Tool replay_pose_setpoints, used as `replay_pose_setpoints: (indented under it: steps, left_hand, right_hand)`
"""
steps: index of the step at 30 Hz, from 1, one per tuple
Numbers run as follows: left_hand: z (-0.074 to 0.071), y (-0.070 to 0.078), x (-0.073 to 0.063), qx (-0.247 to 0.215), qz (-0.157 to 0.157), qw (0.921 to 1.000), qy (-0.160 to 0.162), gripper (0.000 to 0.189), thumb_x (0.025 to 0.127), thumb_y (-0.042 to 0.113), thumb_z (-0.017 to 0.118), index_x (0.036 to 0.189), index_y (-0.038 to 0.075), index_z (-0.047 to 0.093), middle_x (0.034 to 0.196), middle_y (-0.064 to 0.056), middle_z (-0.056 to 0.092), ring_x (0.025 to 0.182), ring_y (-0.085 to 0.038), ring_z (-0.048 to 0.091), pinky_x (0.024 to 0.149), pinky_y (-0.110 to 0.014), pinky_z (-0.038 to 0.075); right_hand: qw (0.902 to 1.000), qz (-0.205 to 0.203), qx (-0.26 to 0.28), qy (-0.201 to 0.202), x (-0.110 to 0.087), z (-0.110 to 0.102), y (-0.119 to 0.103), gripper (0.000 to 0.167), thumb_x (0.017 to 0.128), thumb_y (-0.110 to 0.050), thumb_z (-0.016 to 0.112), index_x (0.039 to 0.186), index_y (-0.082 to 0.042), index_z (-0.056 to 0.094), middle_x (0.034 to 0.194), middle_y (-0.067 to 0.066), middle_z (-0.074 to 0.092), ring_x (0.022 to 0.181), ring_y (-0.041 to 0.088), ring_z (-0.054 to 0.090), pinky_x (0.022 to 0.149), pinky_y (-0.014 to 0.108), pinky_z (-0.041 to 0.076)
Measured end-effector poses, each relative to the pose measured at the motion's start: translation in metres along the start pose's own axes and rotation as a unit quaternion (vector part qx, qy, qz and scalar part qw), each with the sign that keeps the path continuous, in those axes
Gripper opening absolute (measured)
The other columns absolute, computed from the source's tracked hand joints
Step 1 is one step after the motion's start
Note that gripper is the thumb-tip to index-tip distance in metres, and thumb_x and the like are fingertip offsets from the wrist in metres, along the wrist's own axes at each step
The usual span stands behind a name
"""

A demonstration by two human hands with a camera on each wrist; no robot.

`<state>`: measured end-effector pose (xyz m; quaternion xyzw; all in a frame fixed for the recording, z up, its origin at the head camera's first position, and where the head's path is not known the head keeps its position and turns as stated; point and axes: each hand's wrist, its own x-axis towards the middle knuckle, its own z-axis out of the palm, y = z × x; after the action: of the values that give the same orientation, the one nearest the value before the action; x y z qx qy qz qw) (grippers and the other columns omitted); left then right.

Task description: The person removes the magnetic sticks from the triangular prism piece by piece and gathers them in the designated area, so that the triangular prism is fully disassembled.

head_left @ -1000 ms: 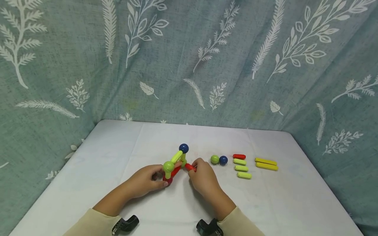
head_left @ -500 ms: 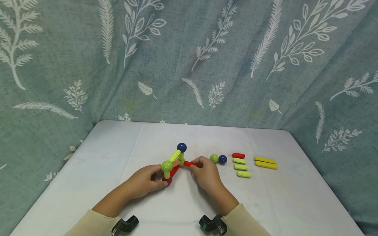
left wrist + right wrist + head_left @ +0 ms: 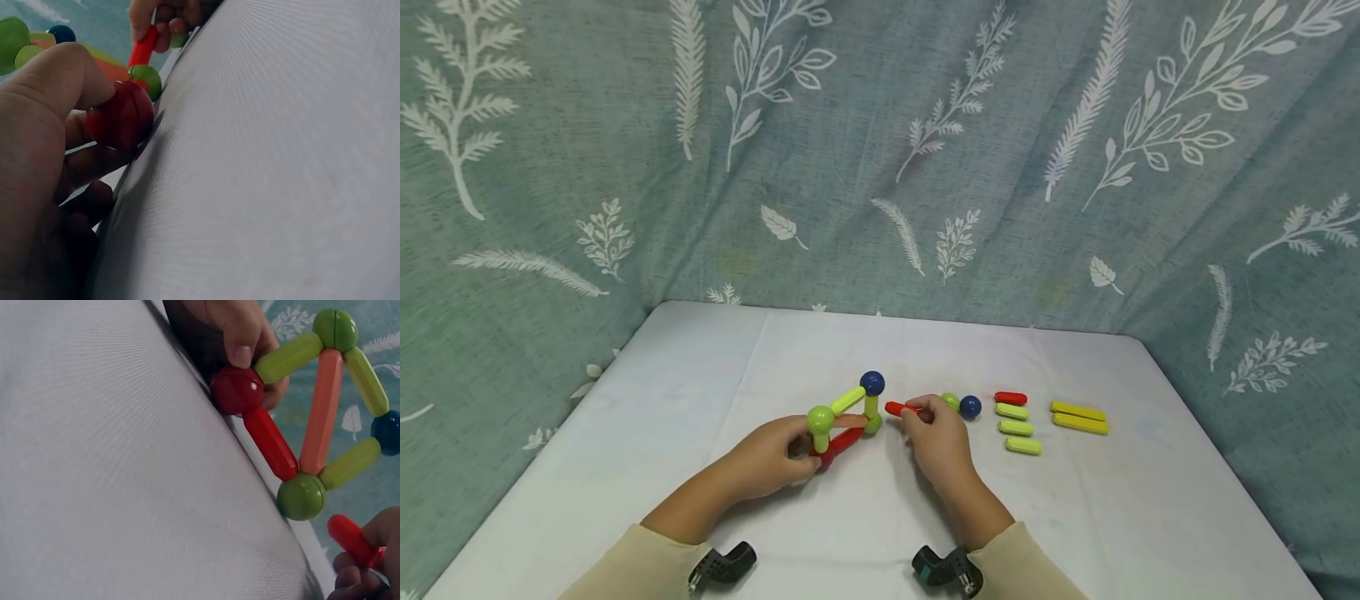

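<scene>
Balls and rods of a magnetic building set form an upright frame. My left hand point(image 3: 760, 462) grips its red ball point(image 3: 237, 390) at the bottom near corner. A green ball point(image 3: 821, 419) tops a short rod above it, a blue ball point(image 3: 872, 383) sits at the far top, and another green ball point(image 3: 301, 497) at the far bottom. A red rod point(image 3: 270, 444) joins the bottom balls, and a longer orange rod point(image 3: 322, 412) crosses the frame diagonally. My right hand point(image 3: 942, 442) pinches a loose red rod point(image 3: 898, 408), its tip a small gap from the bottom green ball.
Partly behind my right hand lies a loose green ball point(image 3: 951, 401), beside a blue ball point(image 3: 970, 407). Farther right are a short red rod point(image 3: 1011, 398), several short green rods point(image 3: 1016, 427) and two longer yellow rods point(image 3: 1079, 423). A patterned curtain point(image 3: 850, 167) backs the white table point(image 3: 737, 350).
My right hand has drawn the red rod rightward, away from the frame's bottom green ball, opening a gap. My left hand keeps its grip on the red ball.
</scene>
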<state>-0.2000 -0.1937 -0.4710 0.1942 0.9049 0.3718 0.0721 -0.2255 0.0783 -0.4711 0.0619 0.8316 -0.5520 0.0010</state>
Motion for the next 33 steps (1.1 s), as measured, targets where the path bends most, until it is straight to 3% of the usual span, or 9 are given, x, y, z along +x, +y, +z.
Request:
replay_pose_setpoints:
  steps: [7, 12, 15, 19, 22, 26, 29, 33]
  left_hand:
    - [0.000, 0.002, -0.001, -0.002, -0.029, 0.9996, 0.005, 0.020, 0.094, 0.019, 0.067, 0.113, 0.022, 0.069, 0.094, 0.007, 0.064, 0.086, -0.015, 0.057, 0.077, -0.033, 0.048]
    - [0.000, 0.003, 0.001, -0.004, -0.044, 0.9990, 0.010, 0.012, 0.095, 0.018, 0.065, 0.107, 0.021, 0.067, 0.093, 0.004, 0.062, 0.087, -0.016, 0.055, 0.078, -0.036, 0.046]
    - [0.000, 0.006, 0.003, -0.026, -0.069, 0.9972, 0.012, 0.009, 0.097, 0.019, 0.063, 0.106, 0.021, 0.066, 0.098, 0.003, 0.064, 0.087, -0.017, 0.055, 0.077, -0.036, 0.045]
    - [0.001, 0.010, 0.006, -0.062, -0.108, 0.9920, 0.021, 0.026, 0.104, 0.035, 0.062, 0.126, 0.024, 0.066, 0.109, 0.004, 0.068, 0.087, -0.018, 0.056, 0.076, -0.036, 0.044]
    - [0.003, 0.012, 0.008, -0.057, -0.130, 0.9891, 0.038, 0.035, 0.101, 0.044, 0.066, 0.130, 0.024, 0.064, 0.101, 0.004, 0.069, 0.083, -0.017, 0.057, 0.074, -0.035, 0.044]
    - [0.004, 0.014, 0.009, -0.019, -0.154, 0.9857, 0.065, 0.023, 0.097, 0.038, 0.071, 0.104, 0.016, 0.065, 0.082, 0.001, 0.063, 0.072, -0.017, 0.056, 0.065, -0.034, 0.045]
    - [0.004, 0.017, 0.009, -0.013, -0.181, 0.9796, 0.086, 0.023, 0.092, 0.031, 0.072, 0.095, 0.012, 0.060, 0.079, -0.001, 0.062, 0.069, -0.018, 0.056, 0.062, -0.033, 0.045]
    - [0.003, 0.022, 0.006, -0.022, -0.217, 0.9686, 0.120, 0.033, 0.087, 0.028, 0.072, 0.105, 0.004, 0.057, 0.082, -0.005, 0.063, 0.070, -0.019, 0.057, 0.061, -0.032, 0.044]
  right_hand:
    - [0.9990, -0.029, 0.026, -0.024, -0.002, 0.002, -0.001, 0.012, 0.100, -0.023, 0.070, 0.111, -0.019, 0.072, 0.096, 0.004, 0.066, 0.078, 0.020, 0.062, 0.065, 0.026, 0.051]
    - [0.9984, -0.034, 0.023, -0.039, -0.003, 0.004, 0.000, 0.011, 0.099, -0.022, 0.071, 0.110, -0.021, 0.073, 0.097, 0.003, 0.066, 0.078, 0.020, 0.062, 0.065, 0.026, 0.052]
    - [0.9980, -0.041, 0.016, -0.045, -0.003, 0.005, 0.000, 0.011, 0.099, -0.021, 0.072, 0.110, -0.021, 0.074, 0.097, 0.003, 0.066, 0.079, 0.020, 0.061, 0.065, 0.026, 0.051]
    - [0.9972, -0.052, 0.012, -0.051, -0.004, 0.006, 0.002, 0.011, 0.099, -0.020, 0.072, 0.109, -0.022, 0.074, 0.096, 0.002, 0.067, 0.079, 0.020, 0.061, 0.065, 0.026, 0.052]
    - [0.9967, -0.057, 0.008, -0.057, -0.006, 0.007, 0.002, 0.011, 0.098, -0.020, 0.071, 0.108, -0.023, 0.074, 0.096, 0.001, 0.068, 0.080, 0.019, 0.062, 0.066, 0.026, 0.053]
    - [0.9962, -0.059, 0.003, -0.064, -0.007, 0.006, 0.003, 0.011, 0.099, -0.022, 0.070, 0.109, -0.024, 0.074, 0.096, -0.001, 0.068, 0.081, 0.018, 0.062, 0.067, 0.027, 0.053]
    - [0.9965, -0.058, 0.008, -0.060, -0.007, 0.005, 0.003, 0.011, 0.099, -0.022, 0.071, 0.109, -0.023, 0.074, 0.094, 0.001, 0.067, 0.079, 0.019, 0.062, 0.066, 0.027, 0.053]
    - [0.9973, -0.055, 0.012, -0.047, -0.005, 0.003, 0.004, 0.011, 0.099, -0.023, 0.073, 0.109, -0.022, 0.074, 0.094, 0.004, 0.063, 0.078, 0.020, 0.060, 0.065, 0.027, 0.051]
